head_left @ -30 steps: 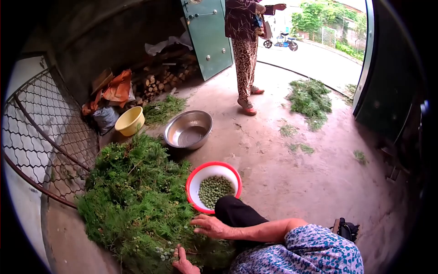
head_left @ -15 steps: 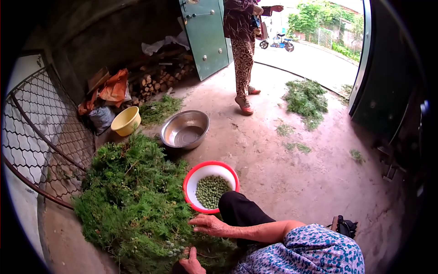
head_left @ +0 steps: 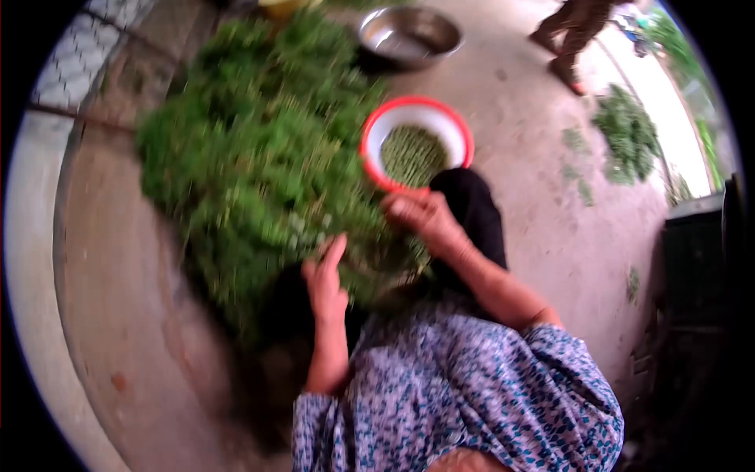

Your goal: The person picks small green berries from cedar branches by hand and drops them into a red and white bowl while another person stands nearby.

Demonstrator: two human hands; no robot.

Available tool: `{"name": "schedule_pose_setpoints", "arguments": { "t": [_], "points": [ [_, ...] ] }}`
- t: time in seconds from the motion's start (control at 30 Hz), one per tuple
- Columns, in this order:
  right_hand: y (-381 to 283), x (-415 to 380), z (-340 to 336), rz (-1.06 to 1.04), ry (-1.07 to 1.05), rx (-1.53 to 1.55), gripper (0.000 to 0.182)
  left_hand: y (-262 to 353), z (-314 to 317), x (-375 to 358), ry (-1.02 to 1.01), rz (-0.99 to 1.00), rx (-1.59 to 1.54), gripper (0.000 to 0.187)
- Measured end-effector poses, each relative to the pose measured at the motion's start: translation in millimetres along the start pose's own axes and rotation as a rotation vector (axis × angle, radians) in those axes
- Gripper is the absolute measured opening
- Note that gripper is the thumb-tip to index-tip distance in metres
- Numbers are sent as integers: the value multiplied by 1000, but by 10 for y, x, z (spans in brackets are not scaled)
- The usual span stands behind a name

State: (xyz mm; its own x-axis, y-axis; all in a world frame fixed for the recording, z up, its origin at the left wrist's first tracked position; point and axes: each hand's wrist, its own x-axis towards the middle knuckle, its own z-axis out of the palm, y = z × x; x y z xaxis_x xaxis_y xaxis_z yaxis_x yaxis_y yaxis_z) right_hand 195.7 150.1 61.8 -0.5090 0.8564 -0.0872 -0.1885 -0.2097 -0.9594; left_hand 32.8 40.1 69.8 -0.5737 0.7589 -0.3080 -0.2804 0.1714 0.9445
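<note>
Apparently we are picking through greenery [head_left: 252, 157], heaped beside the red-rimmed bowl [head_left: 417, 101]; our left hand [head_left: 323, 277] and right hand [head_left: 426, 219] (we cannot tell if either grips anything) are near the greenery's edge; a light pinch seems called for next.

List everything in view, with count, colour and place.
Evergreen branch pile: one, green, left
Red-rimmed basin: one, white inside, upper centre
Berry-like cones: many, green, inside that basin
Metal basin: one, silver, top centre
Tub: one, yellow, cut off at top
Wire mesh: one, dark, top left
Smaller branch heap: one, green, right
Another person's legs: two, brown-clad, top right
Floor: one, greyish-pink, throughout
Patterned top: one, white-blue, bottom
Trousered knee: one, black, below red-rimmed basin
Left hand: one, bare, pile's lower edge
Right hand: one, bare, below red-rimmed basin
</note>
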Motion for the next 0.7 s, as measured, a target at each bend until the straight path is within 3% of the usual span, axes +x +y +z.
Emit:
{"name": "schedule_pose_setpoints", "arguments": {
  "t": [0.07,0.27,0.4,0.53,0.6,0.67,0.7],
  "points": [
    [-111,-15,37,-10,39,-54,24,-23,6,86,16,-23,-161,10],
    [-115,107,-20,-171,140,-115,15,-6,29,26,13,78,-132,11],
    [-256,79,195,-509,72,-587,15,1,80,-52,16,54,61,16],
    [-142,98,425,-616,101,-924,27,-35,138,-36,-65,172,190,9],
    [-89,113,457,-628,119,-901,28,-70,166,-65,-113,185,222,9],
    [-19,124,440,-459,90,-801,27,-51,214,-99,-103,210,247,9],
    [25,126,428,-513,125,-820,23,-29,229,-106,-102,209,273,10]
  ]
}}
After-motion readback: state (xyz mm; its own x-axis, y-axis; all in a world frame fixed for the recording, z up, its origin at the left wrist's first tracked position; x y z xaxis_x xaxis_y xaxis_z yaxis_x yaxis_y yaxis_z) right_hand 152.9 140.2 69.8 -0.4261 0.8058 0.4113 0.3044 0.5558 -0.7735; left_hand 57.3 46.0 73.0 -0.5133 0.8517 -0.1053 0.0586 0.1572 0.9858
